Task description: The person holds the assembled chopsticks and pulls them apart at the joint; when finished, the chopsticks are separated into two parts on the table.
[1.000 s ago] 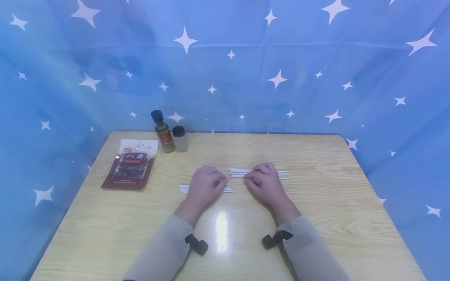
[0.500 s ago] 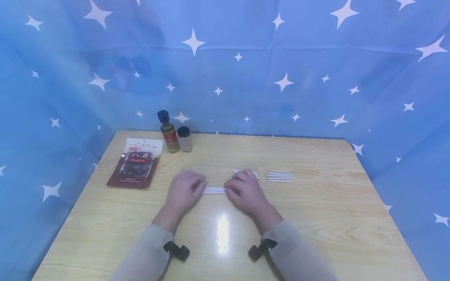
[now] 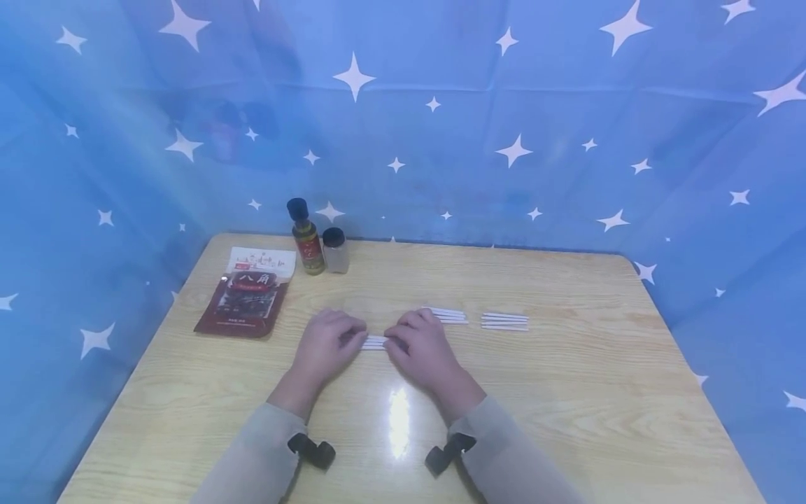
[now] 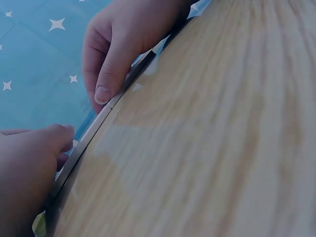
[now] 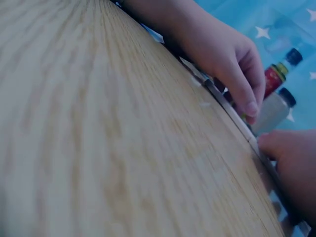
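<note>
Thin white sticks [image 3: 374,343] lie side by side on the table between the two hands. At their left end, my left hand [image 3: 329,346] has its thumb and fingers curled on the sticks. My right hand [image 3: 418,350] pinches the opposite end, so both ends are hidden under the fingers. From the low left wrist view, the thumb of the right hand [image 4: 116,54] rests along the edge of the sticks [image 4: 81,143]. A second row of white sticks [image 3: 450,316] lies just behind the right hand, partly covered by it. Farther right is a third row of white sticks [image 3: 505,322].
A dark red spice packet [image 3: 245,301] lies at the back left of the wooden table [image 3: 598,392]. Beside it stand a black-capped bottle with a red label [image 3: 308,245] and a small black-lidded jar [image 3: 336,252]. A blue starry cloth [image 3: 403,126] hangs behind.
Both hands have shifted left; the right hand came off the sticks on the right, uncovering two separate rows, and now holds the near row's right end. The left hand slid to its left end.
</note>
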The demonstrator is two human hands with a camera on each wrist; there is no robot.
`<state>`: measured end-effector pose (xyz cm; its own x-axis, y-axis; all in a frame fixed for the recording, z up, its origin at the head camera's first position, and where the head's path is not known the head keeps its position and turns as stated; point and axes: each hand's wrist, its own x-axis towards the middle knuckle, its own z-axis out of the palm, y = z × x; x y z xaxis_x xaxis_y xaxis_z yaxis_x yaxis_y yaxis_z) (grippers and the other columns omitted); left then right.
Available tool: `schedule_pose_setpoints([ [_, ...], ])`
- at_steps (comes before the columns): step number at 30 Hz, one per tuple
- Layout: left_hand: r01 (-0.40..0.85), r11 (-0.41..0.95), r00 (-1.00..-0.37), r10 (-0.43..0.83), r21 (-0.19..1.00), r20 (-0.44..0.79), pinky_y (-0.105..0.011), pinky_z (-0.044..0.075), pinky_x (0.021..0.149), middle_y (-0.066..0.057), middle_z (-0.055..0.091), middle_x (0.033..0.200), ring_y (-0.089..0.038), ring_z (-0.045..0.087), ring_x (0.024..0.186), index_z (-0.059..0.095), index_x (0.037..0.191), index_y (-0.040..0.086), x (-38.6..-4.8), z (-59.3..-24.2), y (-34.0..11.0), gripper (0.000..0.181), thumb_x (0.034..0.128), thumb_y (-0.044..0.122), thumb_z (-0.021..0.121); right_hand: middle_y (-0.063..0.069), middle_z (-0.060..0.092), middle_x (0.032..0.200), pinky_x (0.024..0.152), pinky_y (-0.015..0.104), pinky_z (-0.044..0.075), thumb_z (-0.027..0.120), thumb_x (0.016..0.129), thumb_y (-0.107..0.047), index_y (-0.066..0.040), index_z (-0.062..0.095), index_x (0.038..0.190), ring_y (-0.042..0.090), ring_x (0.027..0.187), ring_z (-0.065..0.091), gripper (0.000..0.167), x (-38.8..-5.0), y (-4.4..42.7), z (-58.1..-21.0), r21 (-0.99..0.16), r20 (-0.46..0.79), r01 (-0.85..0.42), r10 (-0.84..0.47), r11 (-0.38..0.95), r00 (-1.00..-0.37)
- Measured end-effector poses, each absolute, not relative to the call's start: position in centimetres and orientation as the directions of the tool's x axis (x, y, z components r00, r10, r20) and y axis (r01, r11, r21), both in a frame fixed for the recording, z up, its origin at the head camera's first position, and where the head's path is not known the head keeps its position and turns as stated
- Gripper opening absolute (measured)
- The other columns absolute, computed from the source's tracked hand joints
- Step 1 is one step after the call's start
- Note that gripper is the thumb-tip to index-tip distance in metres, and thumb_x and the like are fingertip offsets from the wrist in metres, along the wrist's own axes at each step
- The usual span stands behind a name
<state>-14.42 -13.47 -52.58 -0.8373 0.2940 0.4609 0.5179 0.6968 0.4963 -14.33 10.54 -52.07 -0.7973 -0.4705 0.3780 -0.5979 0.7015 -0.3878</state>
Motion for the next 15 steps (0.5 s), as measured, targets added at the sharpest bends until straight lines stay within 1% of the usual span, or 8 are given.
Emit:
schedule_pose_setpoints([
  [2,0.524,0.69,-0.834,0.295,0.5,0.467,-0.042,0.052,0.093,0.004,0.078,0.1,-0.017,0.067,0.094,0.082,0.103,0.017,-14.38,-52.5,-13.37,0.013,0.0934,0.024,0.083,-0.006,0.07,0.109,0.105,0.042,0.041,0.072,0.1,-0.03,-0.019,0.083,0.109,0.018,0.108,0.053,0.017,-14.25,10.57,-51.99,-0.383,0.372,-0.594,-0.47,0.707,-0.8],
  [6,0.505,0.694,-0.849,0.29,0.513,0.442,-0.04,0.052,0.093,0.005,0.077,0.099,-0.016,0.066,0.094,0.082,0.103,0.017,-14.24,-52.36,-13.25,0.012,0.0944,0.025,0.081,-0.008,0.069,0.109,0.112,0.045,0.037,0.071,0.101,-0.031,-0.02,0.082,0.109,0.017,0.108,0.053,0.017,-14.09,10.58,-51.75,-0.4,0.336,-0.57,-0.464,0.718,-0.82],
  [9,0.489,0.699,-0.861,0.289,0.522,0.42,-0.039,0.051,0.093,0.006,0.077,0.099,-0.016,0.065,0.094,0.082,0.103,0.018,-14.14,-52.31,-13.2,0.012,0.0948,0.026,0.081,-0.009,0.069,0.109,0.12,0.049,0.031,0.072,0.101,-0.032,-0.021,0.082,0.11,0.016,0.109,0.053,0.018,-14.01,10.58,-51.75,-0.418,0.307,-0.545,-0.451,0.727,-0.838],
  [13,0.491,0.696,-0.86,0.289,0.524,0.421,-0.04,0.051,0.092,0.005,0.077,0.099,-0.016,0.064,0.094,0.082,0.103,0.018,-14.05,-52.29,-13.18,0.012,0.0946,0.026,0.082,-0.009,0.069,0.108,0.124,0.05,0.027,0.073,0.1,-0.032,-0.021,0.082,0.109,0.017,0.11,0.054,0.017,-14.03,10.55,-51.87,-0.434,0.308,-0.532,-0.435,0.727,-0.846],
  [15,0.492,0.695,-0.859,0.289,0.524,0.422,-0.04,0.052,0.092,0.006,0.077,0.099,-0.016,0.064,0.094,0.082,0.103,0.018,-14.06,-52.3,-13.2,0.012,0.0944,0.026,0.082,-0.008,0.069,0.108,0.123,0.05,0.028,0.073,0.1,-0.032,-0.021,0.082,0.108,0.018,0.109,0.054,0.016,-14.07,10.54,-51.9,-0.44,0.319,-0.535,-0.432,0.721,-0.844],
])
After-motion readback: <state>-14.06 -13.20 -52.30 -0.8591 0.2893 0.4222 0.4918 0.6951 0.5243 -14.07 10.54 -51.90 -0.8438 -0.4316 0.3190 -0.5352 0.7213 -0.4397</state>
